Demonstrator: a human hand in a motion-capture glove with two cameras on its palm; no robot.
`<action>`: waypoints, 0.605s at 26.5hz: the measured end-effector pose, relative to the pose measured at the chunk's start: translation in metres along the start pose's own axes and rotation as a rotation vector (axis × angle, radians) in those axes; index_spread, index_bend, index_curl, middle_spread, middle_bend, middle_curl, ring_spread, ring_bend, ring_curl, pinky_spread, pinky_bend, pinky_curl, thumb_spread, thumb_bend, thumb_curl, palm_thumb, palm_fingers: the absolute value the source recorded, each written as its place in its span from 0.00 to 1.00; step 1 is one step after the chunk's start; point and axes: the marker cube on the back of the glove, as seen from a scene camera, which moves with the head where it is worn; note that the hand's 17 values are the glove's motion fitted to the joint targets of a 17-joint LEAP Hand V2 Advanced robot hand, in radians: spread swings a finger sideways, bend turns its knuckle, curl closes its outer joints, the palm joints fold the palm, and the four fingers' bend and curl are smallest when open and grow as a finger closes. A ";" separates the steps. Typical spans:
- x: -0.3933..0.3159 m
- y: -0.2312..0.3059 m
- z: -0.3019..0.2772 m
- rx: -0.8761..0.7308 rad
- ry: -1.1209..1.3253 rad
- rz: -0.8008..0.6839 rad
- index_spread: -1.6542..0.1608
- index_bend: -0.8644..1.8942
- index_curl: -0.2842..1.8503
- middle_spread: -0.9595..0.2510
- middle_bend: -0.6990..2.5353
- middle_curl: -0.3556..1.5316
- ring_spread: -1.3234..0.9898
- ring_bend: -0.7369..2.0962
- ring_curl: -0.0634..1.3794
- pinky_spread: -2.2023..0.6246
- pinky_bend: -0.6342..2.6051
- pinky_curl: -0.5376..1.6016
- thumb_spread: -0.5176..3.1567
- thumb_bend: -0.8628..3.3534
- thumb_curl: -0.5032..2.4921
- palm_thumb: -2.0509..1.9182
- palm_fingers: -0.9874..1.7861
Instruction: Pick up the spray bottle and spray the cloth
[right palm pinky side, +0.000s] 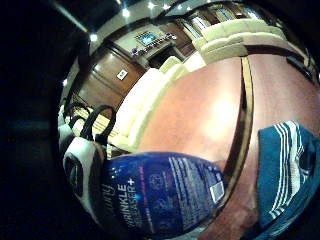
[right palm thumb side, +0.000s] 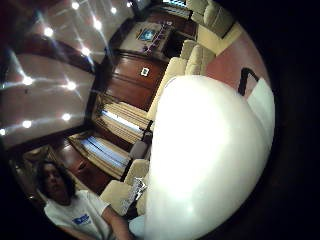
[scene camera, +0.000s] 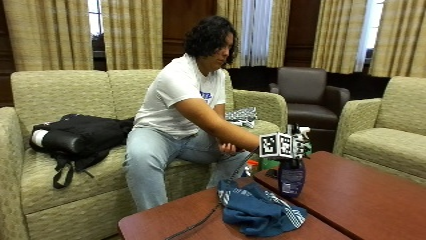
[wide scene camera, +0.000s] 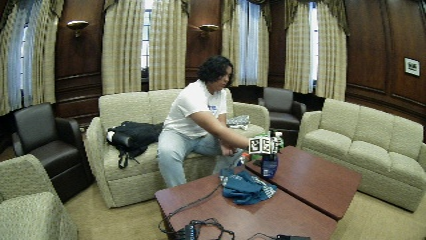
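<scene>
We see the dark blue plastic spray bottle (scene camera: 291, 179) upright at the edge of the reddish wooden table (scene camera: 373, 195), just beside the crumpled blue white-striped cloth (scene camera: 258, 210), with the gloved right hand (scene camera: 290, 146) at its top, though we cannot tell whether the fingers have closed on it. We would settle the grip on the neck and trigger before lifting, then aim the nozzle at the cloth. The little-finger palm view shows "WRINKLE RELEASER+" on the label; the rest is unreadable.

Spray bottle (right palm pinky side: 165, 195), dark blue label: white lettering "WRINKLE RELEASER+", reading along the bottle's length. Smaller print and a white barcode patch beside it on the same label, illegible. No other text can be read in any view.
</scene>
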 end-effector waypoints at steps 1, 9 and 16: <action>0.000 0.000 -0.001 -0.003 -0.002 0.001 0.76 0.46 0.42 0.62 0.42 0.47 0.47 0.50 0.36 0.67 0.32 0.43 0.24 0.20 0.47 0.74 0.86; 0.000 0.002 0.002 -0.018 0.011 0.035 0.76 0.46 0.42 0.63 0.42 0.47 0.48 0.49 0.36 0.66 0.32 0.43 0.24 0.20 0.47 0.74 0.86; 0.001 0.010 0.000 0.007 0.004 0.078 0.76 0.45 0.42 0.66 0.42 0.47 0.49 0.48 0.35 0.72 0.27 0.42 0.26 0.20 0.47 0.73 0.79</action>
